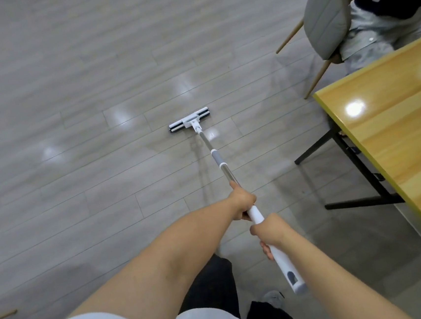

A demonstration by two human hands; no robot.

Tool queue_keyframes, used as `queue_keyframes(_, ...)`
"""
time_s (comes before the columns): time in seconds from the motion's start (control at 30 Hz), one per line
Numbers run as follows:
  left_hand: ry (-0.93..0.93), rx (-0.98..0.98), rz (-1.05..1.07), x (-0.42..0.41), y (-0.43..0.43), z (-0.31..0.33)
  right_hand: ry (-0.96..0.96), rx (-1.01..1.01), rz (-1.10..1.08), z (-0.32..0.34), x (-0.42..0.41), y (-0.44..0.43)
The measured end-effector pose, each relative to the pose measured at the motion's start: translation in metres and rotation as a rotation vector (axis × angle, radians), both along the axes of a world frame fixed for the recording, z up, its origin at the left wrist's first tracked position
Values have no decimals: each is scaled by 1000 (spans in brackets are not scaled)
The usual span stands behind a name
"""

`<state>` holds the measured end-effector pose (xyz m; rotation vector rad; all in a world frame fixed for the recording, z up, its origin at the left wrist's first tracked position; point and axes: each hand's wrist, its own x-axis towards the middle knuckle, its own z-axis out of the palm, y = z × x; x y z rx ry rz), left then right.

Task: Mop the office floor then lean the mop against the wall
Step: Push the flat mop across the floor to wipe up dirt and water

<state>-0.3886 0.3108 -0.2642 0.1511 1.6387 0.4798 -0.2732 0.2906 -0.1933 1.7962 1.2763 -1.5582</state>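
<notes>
So we're mid-mop here, I'd say. The mop [217, 158] is down on the floor [72, 121], and there's a faint damp-looking streak running from the mop head [189, 120] back toward the fingers [265, 250]. How much of the rest has been done I honestly can't tell. No wall in shot, so the leaning bit is still to come.

Grip: the left hand [243, 202] is wrapped round the shaft on the head side, and the right hand [270, 233] is curled round the white handle just behind it. Both are closed tight on the pole.

The long axis runs straight out from the fingers, forward and a touch left. The head sits well beyond them, flat on the floor with its bar crosswise to the shaft. The butt end sticks out behind the right hand, pointing back at the person. The worktop [394, 128] and chair [326, 14] sit off to the right of the fingers.
</notes>
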Motion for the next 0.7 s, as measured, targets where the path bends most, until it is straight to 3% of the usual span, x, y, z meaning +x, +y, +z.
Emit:
queue_keyframes(0.33,143,61,-48,-165,117,-25,138,42,-171,-34,-164,105)
queue_keyframes(0.7,76,42,-75,-85,72,-29,94,35,-169,-28,-80,55)
